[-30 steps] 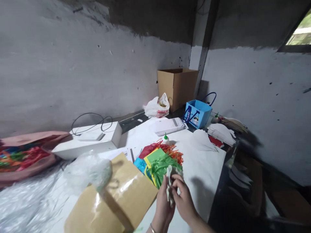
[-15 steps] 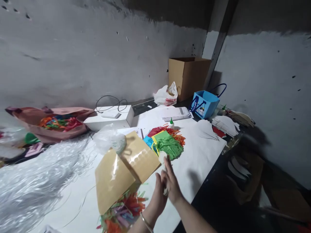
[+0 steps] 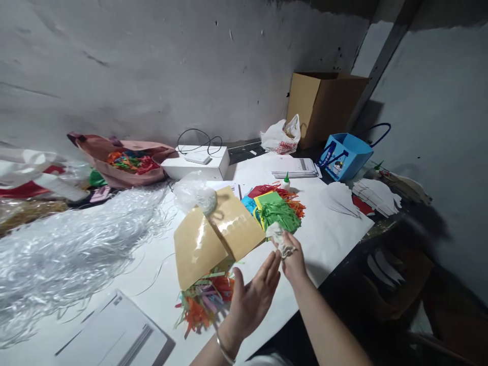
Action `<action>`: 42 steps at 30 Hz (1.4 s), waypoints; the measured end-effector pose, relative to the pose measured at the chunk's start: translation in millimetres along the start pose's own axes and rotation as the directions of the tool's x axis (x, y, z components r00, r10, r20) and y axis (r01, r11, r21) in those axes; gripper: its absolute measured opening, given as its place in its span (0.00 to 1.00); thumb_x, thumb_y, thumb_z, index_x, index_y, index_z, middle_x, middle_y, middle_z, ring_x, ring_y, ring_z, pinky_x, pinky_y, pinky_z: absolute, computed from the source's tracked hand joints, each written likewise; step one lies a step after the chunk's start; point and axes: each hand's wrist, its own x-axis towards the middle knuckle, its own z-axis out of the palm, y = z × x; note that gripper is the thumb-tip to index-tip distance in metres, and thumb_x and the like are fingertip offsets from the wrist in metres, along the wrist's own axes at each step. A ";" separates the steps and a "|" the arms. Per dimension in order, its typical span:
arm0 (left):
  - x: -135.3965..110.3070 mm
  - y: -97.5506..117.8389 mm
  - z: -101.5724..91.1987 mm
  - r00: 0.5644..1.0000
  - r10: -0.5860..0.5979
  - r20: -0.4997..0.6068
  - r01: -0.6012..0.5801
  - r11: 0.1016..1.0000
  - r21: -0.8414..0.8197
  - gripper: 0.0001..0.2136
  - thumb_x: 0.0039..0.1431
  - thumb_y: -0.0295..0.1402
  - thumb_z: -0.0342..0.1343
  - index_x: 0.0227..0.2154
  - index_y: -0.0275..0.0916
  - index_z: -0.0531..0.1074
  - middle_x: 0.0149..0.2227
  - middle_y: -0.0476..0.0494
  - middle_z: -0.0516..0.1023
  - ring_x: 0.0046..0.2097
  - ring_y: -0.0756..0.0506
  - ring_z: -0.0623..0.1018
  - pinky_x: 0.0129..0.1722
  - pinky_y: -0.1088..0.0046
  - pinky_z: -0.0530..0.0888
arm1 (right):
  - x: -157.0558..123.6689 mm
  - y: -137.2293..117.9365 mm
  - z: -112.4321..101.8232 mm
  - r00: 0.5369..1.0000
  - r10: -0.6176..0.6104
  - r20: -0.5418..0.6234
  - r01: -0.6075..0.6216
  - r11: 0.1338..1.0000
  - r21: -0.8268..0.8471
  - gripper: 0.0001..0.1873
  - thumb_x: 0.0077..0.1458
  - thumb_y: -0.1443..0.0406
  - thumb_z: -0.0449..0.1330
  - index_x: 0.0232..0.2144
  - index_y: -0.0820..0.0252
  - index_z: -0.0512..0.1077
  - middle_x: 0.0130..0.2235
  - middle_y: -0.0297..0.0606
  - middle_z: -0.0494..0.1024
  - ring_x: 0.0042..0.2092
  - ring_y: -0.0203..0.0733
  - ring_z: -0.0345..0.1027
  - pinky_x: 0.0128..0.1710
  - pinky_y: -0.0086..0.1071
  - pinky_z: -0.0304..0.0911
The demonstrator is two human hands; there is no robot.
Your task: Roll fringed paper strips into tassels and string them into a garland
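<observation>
Crumpled white wad (image 3: 281, 241) in the right hand (image 3: 296, 265)

The right hand's fingers are curled round the wad, above the bench (image 3: 333, 236) and near the green fringed paper (image 3: 284, 213). The left hand (image 3: 253, 301) is flat, its fingers straight and thumb spread wide, fingertips close to the right hand; I cannot tell whether they touch. Left of the wad lie tan sheets (image 3: 240, 229), with multicoloured paper strips (image 3: 202, 311) at their near edge. A green-tipped squeeze bottle (image 3: 286, 184) stands beyond the fringed paper, an open cardboard box (image 3: 303, 101) farther back.

Left hand (image 3: 253, 301) has opened, leaving the whitish wad (image 3: 281, 241) in right hand (image 3: 296, 263)
</observation>
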 end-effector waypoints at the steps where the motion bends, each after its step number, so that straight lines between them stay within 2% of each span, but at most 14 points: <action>1: -3.4 2.9 2.6 1.000 0.010 -0.008 -0.011 0.998 -0.069 0.42 0.57 0.65 0.32 0.62 0.38 0.64 0.69 0.43 0.54 0.71 0.41 0.43 0.69 0.59 0.42 | -0.5 -6.4 -5.7 1.000 -0.027 0.005 0.027 1.000 -0.009 0.28 0.63 0.48 0.48 0.56 0.58 0.70 0.51 0.46 0.77 0.55 0.51 0.69 0.59 0.51 0.59; 3: -8.2 5.1 4.4 0.997 0.023 -0.071 -0.033 0.989 -0.145 0.41 0.57 0.65 0.33 0.60 0.41 0.66 0.68 0.45 0.57 0.71 0.41 0.46 0.69 0.57 0.46 | -16.4 -15.7 -13.9 0.984 -0.157 0.090 0.168 0.976 -0.137 0.27 0.66 0.50 0.43 0.57 0.55 0.68 0.54 0.44 0.75 0.59 0.50 0.65 0.61 0.52 0.56; 7: -13.0 -6.4 1.4 0.981 -0.016 -0.194 0.013 1.000 -0.016 0.38 0.52 0.67 0.43 0.51 0.41 0.75 0.60 0.40 0.70 0.69 0.37 0.54 0.67 0.54 0.51 | -63.4 -17.3 -6.7 0.804 -0.311 0.506 0.552 0.706 -0.443 0.17 0.63 0.56 0.52 0.48 0.52 0.74 0.50 0.42 0.76 0.60 0.53 0.60 0.64 0.55 0.46; 11: -18.7 -9.9 1.8 0.982 0.063 -0.179 -0.001 0.946 0.325 0.38 0.44 0.65 0.53 0.47 0.38 0.78 0.54 0.34 0.76 0.66 0.31 0.58 0.67 0.53 0.51 | -61.5 -14.3 15.7 0.789 -0.398 0.468 0.614 0.530 -0.585 0.19 0.65 0.61 0.47 0.26 0.57 0.70 0.29 0.40 0.72 0.39 0.47 0.66 0.49 0.49 0.60; 14: -25.1 1.6 6.6 0.990 0.077 -0.120 -0.015 0.891 0.454 0.38 0.43 0.61 0.60 0.50 0.36 0.77 0.56 0.30 0.74 0.67 0.30 0.56 0.67 0.55 0.48 | -33.6 -20.2 17.9 0.935 -0.261 0.238 0.350 0.771 -0.531 0.23 0.63 0.54 0.49 0.19 0.56 0.63 0.22 0.34 0.66 0.29 0.41 0.61 0.34 0.37 0.63; 17: -31.4 10.8 10.7 0.996 0.084 -0.002 -0.075 0.893 0.443 0.41 0.46 0.60 0.59 0.59 0.39 0.68 0.61 0.32 0.68 0.68 0.31 0.53 0.67 0.54 0.42 | -16.4 -28.7 6.4 0.993 -0.104 0.058 0.119 0.921 -0.370 0.26 0.62 0.47 0.46 0.21 0.57 0.64 0.19 0.30 0.63 0.22 0.38 0.61 0.25 0.32 0.62; 20: -35.0 13.7 11.2 0.987 0.162 -0.006 -0.148 0.918 0.368 0.45 0.47 0.65 0.53 0.65 0.45 0.57 0.64 0.37 0.64 0.69 0.33 0.51 0.66 0.52 0.37 | -31.0 -26.5 -1.2 0.974 -0.180 0.141 0.217 0.921 -0.324 0.25 0.63 0.48 0.46 0.30 0.57 0.71 0.28 0.38 0.74 0.34 0.45 0.72 0.38 0.39 0.68; 24: -35.9 18.0 11.5 0.977 0.184 -0.104 -0.116 0.879 0.463 0.46 0.39 0.53 0.69 0.62 0.43 0.63 0.66 0.36 0.59 0.69 0.31 0.51 0.67 0.54 0.40 | -62.5 -4.8 8.3 0.828 -0.429 0.360 0.559 0.674 -0.482 0.15 0.61 0.53 0.53 0.32 0.55 0.73 0.34 0.43 0.77 0.44 0.51 0.70 0.53 0.50 0.61; 28: -37.3 28.4 18.5 0.984 0.161 -0.074 -0.093 0.825 0.558 0.41 0.28 0.45 0.75 0.51 0.35 0.75 0.61 0.26 0.67 0.68 0.25 0.49 0.66 0.51 0.37 | -43.8 -2.7 14.4 0.940 -0.253 0.228 0.339 0.764 -0.550 0.23 0.62 0.49 0.50 0.20 0.55 0.63 0.20 0.34 0.67 0.25 0.42 0.64 0.31 0.38 0.66; 32: -43.3 41.7 24.5 0.986 0.163 -0.031 -0.122 0.836 0.534 0.41 0.32 0.49 0.73 0.53 0.39 0.74 0.57 0.27 0.72 0.68 0.28 0.50 0.65 0.48 0.36 | -12.9 -35.5 -2.2 0.999 -0.039 0.019 0.042 0.948 -0.314 0.25 0.60 0.44 0.51 0.24 0.56 0.64 0.17 0.30 0.67 0.21 0.41 0.66 0.22 0.32 0.63; 34: -44.1 44.0 22.3 0.977 0.211 -0.035 -0.159 0.828 0.537 0.42 0.41 0.52 0.68 0.60 0.42 0.66 0.61 0.30 0.67 0.68 0.31 0.52 0.65 0.49 0.36 | -20.6 -51.2 -10.1 0.998 -0.059 -0.001 0.058 0.979 -0.194 0.24 0.60 0.44 0.52 0.26 0.57 0.67 0.24 0.37 0.74 0.32 0.48 0.74 0.31 0.37 0.69; 36: -40.7 39.8 16.7 0.969 0.243 -0.052 -0.175 0.815 0.553 0.42 0.45 0.50 0.67 0.63 0.45 0.60 0.66 0.34 0.58 0.69 0.34 0.52 0.66 0.52 0.39 | -47.4 -56.2 -9.7 0.972 -0.147 0.184 0.184 0.962 -0.200 0.25 0.62 0.45 0.48 0.30 0.57 0.72 0.34 0.44 0.78 0.44 0.52 0.74 0.44 0.44 0.69; 39: -29.6 24.2 7.7 0.981 0.188 -0.038 -0.138 0.827 0.545 0.38 0.49 0.47 0.65 0.63 0.47 0.60 0.68 0.38 0.53 0.69 0.35 0.51 0.66 0.55 0.45 | -99.5 -40.3 8.3 0.826 -0.184 0.532 0.354 0.905 -0.236 0.26 0.59 0.42 0.50 0.33 0.53 0.76 0.37 0.43 0.80 0.45 0.53 0.73 0.47 0.45 0.68; 42: -20.3 16.6 4.1 0.972 0.233 0.001 -0.198 0.823 0.533 0.39 0.48 0.47 0.66 0.63 0.44 0.61 0.68 0.36 0.55 0.69 0.34 0.50 0.66 0.54 0.46 | -122.8 -17.8 32.6 0.962 -0.144 0.231 0.210 0.933 -0.293 0.25 0.62 0.45 0.48 0.35 0.55 0.75 0.34 0.44 0.79 0.37 0.48 0.74 0.41 0.41 0.70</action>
